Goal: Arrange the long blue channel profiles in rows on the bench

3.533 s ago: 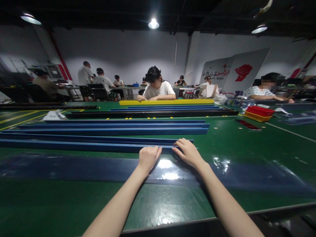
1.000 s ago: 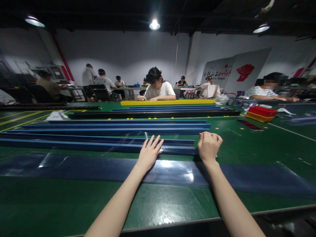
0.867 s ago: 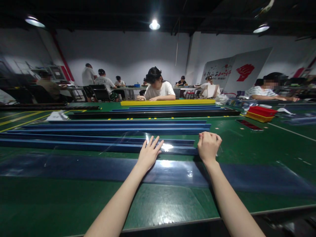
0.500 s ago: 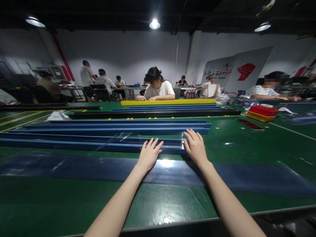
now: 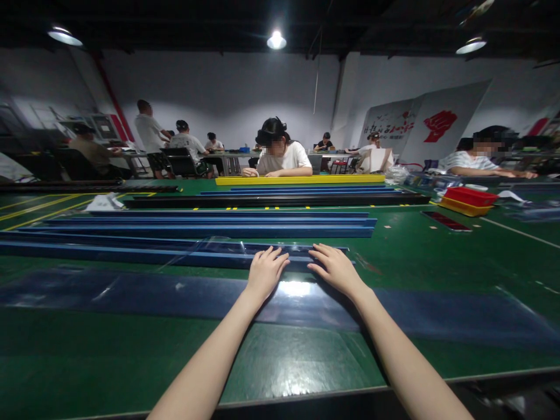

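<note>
At the far left, a white paper bundle [image 5: 104, 202] lies on the green counter [image 5: 109, 361], behind the nearest blue channel profile [image 5: 131, 254]. That profile runs out of view on the left; its long axis lies left to right, nearly parallel to the counter's front edge, one end pointing right and slightly nearer the wearer. In front of it, a translucent blue strip [image 5: 184, 294] lies flat along much the same line. Over the profile, clear film [image 5: 214, 240] bows up left of the left hand [image 5: 263, 271], which rests palm down, fingers loosely spread, gripping nothing visible. The right hand [image 5: 336, 269] lies near the profile's right end, thumb apart from extended fingers. Film application seems partway: the film looks lower between the hands, while the raised stretch leftward appears left to settle. Whether it adheres anywhere cannot be told. Farther right lie a phone [image 5: 447, 221] and a red bin [image 5: 471, 196] atop a yellow one.
</note>
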Demonstrator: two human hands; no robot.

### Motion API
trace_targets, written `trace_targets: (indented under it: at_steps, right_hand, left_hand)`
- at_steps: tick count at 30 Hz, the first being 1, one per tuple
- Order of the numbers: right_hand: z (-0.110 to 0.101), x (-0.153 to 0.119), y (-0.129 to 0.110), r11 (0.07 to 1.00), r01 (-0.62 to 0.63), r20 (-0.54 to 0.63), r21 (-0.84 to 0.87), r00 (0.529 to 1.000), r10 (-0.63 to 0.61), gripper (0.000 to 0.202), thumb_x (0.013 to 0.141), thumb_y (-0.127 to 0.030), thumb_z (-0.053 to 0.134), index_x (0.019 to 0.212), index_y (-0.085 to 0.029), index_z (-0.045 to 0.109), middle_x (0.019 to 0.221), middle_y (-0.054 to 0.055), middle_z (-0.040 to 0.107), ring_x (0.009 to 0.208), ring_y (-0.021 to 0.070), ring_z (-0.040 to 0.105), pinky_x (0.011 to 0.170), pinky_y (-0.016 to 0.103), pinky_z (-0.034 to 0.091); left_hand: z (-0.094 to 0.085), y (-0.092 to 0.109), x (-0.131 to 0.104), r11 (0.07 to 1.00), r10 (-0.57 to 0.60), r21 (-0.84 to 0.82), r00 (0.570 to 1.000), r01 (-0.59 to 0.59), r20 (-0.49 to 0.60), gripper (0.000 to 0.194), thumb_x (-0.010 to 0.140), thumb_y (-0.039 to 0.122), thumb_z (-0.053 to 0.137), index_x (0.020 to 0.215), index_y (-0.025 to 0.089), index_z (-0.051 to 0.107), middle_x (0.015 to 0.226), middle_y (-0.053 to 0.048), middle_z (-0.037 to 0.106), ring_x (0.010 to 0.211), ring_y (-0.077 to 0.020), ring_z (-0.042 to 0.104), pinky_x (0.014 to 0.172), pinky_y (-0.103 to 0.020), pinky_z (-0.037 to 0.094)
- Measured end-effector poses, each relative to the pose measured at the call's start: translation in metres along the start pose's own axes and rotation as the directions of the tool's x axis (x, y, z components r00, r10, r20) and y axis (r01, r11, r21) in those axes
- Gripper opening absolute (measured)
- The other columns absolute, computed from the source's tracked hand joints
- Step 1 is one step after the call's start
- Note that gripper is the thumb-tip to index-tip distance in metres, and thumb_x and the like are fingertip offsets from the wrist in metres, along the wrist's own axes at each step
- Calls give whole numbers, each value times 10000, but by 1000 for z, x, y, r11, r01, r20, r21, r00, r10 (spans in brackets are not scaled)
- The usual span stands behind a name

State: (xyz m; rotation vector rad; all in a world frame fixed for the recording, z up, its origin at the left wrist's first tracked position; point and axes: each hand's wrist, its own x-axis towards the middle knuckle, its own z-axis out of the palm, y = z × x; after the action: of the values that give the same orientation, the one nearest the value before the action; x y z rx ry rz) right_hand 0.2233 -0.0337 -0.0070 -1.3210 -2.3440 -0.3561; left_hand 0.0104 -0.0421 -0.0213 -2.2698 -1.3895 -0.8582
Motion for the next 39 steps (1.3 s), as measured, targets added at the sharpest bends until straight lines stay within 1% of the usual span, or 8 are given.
trace_targets:
  at_steps: [5,15,23,26,29,34,37,39]
  right_hand:
    - [1,1,1,999,33,-11,-25,999,-33,314,897,-285,390,1092,-224,628,1191,54,591,1122,219,512,901,366,413]
    - [-4,2,-2,999,52,-45,-2,998,-52,287,896,-249,409,1059,-211,642,1108,46,642,1029,180,572,839,313,429]
    - [-17,-1,6,996,-88,-30,-27,996,87,265,838,-230,443,957,-209,679,1026,40,676,961,180,596,828,299,411]
    - [-24,-3,9,990,-135,-2,-31,991,134,246,813,-261,468,926,-215,682,996,34,683,932,177,603,799,280,414]
    - [-27,-4,8,989,-141,19,-34,990,142,272,809,-360,480,918,-211,678,983,45,682,921,184,602,795,280,409]
    - [-26,-2,10,985,-168,15,-24,986,169,349,859,-424,396,898,-205,665,983,61,676,933,184,593,796,284,397]
    - [-20,-2,15,987,-159,-26,-17,987,159,369,851,-453,408,981,-194,637,1082,76,642,1052,202,539,884,319,358]
    - [-15,-4,19,986,-164,-35,-31,986,163,466,818,-523,431,1104,-188,584,1194,92,581,1157,232,463,955,376,303]
  left_hand:
    - [-2,0,0,1000,8,-2,1000,-8,-26,252,885,297,428,969,244,659,1027,-38,675,1023,-232,587,774,-357,455]
    - [-1,-1,0,997,71,12,997,-71,-2,267,906,269,384,1022,208,617,1098,-63,643,1053,-201,567,795,-337,433]
    - [-2,0,1,999,40,24,997,-42,68,298,911,290,367,1105,223,583,1191,-53,591,1119,-205,514,874,-363,392]
    - [-2,1,0,999,27,22,997,-29,75,303,903,327,386,1111,224,581,1201,-52,584,1135,-213,502,888,-377,385]
    - [-2,3,1,1000,12,17,997,-14,78,309,900,347,389,1101,221,587,1200,-54,585,1144,-219,495,894,-382,380]
    - [-4,3,2,1000,-6,8,996,5,84,309,906,352,369,1059,221,604,1169,-54,604,1133,-213,503,892,-381,375]
    - [-4,3,2,1000,-15,10,996,14,84,311,903,362,373,1038,211,609,1149,-58,615,1115,-214,514,887,-386,379]
    - [-4,3,2,1000,-22,15,996,21,87,311,897,371,386,1032,203,609,1138,-61,620,1104,-218,521,883,-391,384]
